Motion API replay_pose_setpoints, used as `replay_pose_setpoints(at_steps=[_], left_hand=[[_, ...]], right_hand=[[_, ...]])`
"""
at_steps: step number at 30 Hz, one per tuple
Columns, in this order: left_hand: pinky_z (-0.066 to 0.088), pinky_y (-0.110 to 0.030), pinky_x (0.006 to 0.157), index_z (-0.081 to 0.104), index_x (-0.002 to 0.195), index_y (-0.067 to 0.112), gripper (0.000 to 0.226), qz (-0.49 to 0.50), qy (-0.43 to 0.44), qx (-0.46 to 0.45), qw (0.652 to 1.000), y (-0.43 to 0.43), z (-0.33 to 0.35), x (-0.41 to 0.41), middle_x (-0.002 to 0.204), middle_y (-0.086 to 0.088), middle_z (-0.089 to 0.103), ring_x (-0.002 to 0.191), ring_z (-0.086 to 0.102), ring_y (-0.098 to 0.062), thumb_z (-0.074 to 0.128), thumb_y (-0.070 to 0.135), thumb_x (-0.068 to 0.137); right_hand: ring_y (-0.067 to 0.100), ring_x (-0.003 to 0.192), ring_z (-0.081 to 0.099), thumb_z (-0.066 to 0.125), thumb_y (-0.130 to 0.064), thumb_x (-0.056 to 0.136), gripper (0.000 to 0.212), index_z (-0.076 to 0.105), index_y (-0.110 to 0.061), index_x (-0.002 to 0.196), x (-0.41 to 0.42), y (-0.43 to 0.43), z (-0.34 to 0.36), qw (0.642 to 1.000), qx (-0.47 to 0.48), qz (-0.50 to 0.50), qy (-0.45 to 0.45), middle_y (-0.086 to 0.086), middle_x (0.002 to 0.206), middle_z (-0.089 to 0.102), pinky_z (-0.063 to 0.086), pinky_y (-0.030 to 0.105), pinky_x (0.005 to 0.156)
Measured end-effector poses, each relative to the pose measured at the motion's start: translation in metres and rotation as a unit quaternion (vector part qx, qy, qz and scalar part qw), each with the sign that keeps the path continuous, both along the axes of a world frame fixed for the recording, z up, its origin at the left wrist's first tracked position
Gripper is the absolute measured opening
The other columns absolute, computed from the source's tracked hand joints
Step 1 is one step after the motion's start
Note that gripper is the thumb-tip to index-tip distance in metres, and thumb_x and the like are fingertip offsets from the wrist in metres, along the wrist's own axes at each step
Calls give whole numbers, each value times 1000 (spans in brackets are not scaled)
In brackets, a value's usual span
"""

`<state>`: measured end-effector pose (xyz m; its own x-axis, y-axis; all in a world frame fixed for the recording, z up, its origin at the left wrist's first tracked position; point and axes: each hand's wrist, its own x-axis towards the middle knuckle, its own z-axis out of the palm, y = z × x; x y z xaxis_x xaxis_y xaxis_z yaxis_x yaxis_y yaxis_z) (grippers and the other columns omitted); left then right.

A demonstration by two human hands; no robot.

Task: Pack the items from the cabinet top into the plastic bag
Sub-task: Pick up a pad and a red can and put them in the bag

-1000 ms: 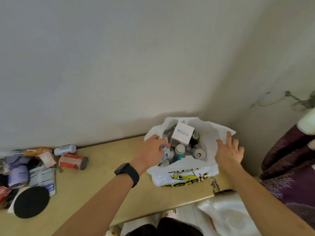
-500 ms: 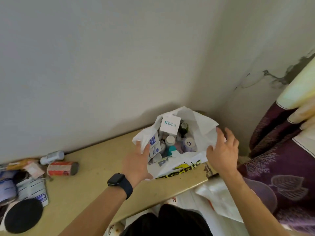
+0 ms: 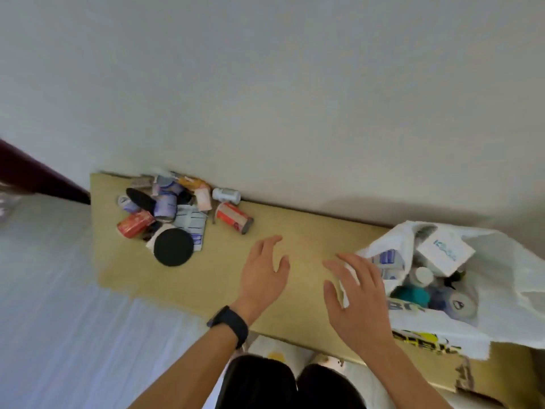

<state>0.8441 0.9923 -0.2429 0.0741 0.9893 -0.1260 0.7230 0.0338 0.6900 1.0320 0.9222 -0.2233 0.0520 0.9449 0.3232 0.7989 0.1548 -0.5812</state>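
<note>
Seeing crinkled white plastic bag [image 3: 507,278] sitting open at right end of cabinet top [image 3: 295,228], near wall. Yellow-and-black print showing on front, not readable. Bag holding square white box [image 3: 445,253] with blue lettering too blurred for me to read, plus round-capped bottles and teal-lidded container [image 3: 413,295]. Left hand [image 3: 264,278] hovering over smooth tan top, fingers spread, grasping nothing, black watch [image 3: 230,323] on wrist. Right hand [image 3: 356,299] just beside bag mouth, fingers loose, also empty. Clutter lying at left end: red-white cylindrical can [image 3: 234,221] on side, white bottle [image 3: 226,195], flat black disc [image 3: 174,247], red packet [image 3: 134,227].
</note>
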Motion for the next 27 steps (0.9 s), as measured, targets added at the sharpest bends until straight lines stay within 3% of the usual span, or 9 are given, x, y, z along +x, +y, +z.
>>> replay_pose_setpoints(at_steps=[4, 8, 13, 18, 22, 25, 27], left_hand=[[42, -35, 104, 39, 143, 23, 51, 92, 72, -102, 988, -7, -35, -104, 143, -3, 43, 127, 45, -22, 54, 28, 95], [42, -38, 105, 34, 148, 21, 57, 130, 137, -222, 957, -21, -69, -198, 150, -6, 36, 132, 41, -26, 50, 29, 94], [32, -44, 116, 25, 153, 21, 64, 123, 179, -299, 929, -20, -104, -283, 159, -8, 25, 143, 30, -29, 48, 37, 96], [17, -51, 120, 17, 156, 31, 64, 40, 197, -332, 922, -12, -131, -331, 166, -2, 5, 150, 14, -29, 42, 46, 99], [32, -47, 113, 34, 149, 32, 51, 43, 176, -318, 931, -2, -138, -349, 160, 0, 22, 141, 31, -30, 42, 41, 99], [43, -45, 103, 39, 142, 24, 51, 106, 118, -318, 935, 14, -140, -359, 146, -2, 42, 128, 44, -27, 47, 42, 95], [47, -44, 98, 36, 142, 21, 56, 166, 76, -298, 937, 30, -140, -365, 140, -2, 45, 124, 48, -26, 52, 43, 93]], right_hand=[[16, 120, 50, 57, -26, 87, 28, 66, -28, 113, -70, 29, -14, 993, -55, 107, -8, -10, 126, 59, 42, 30, 99], [9, 119, 44, 63, -26, 85, 34, 62, -33, 119, -135, 58, -46, 972, -174, 153, -52, -15, 125, 58, 46, 33, 99], [20, 124, 44, 61, -27, 86, 44, 55, -27, 130, -204, 117, -84, 929, -303, 184, -108, -6, 133, 54, 42, 37, 105], [37, 130, 39, 63, -36, 85, 70, 34, -21, 147, -258, 209, -110, 904, -351, 124, -208, 9, 149, 37, 38, 43, 106], [41, 133, 39, 62, -43, 82, 83, 17, -37, 151, -279, 276, -136, 861, -408, 117, -280, 11, 155, 30, 39, 49, 107], [44, 125, 43, 64, -38, 83, 76, 22, -39, 146, -288, 289, -151, 824, -448, 108, -331, 17, 145, 35, 42, 49, 102], [43, 118, 46, 62, -31, 87, 70, 23, -40, 145, -295, 284, -153, 825, -433, 89, -351, 17, 137, 38, 44, 49, 96]])
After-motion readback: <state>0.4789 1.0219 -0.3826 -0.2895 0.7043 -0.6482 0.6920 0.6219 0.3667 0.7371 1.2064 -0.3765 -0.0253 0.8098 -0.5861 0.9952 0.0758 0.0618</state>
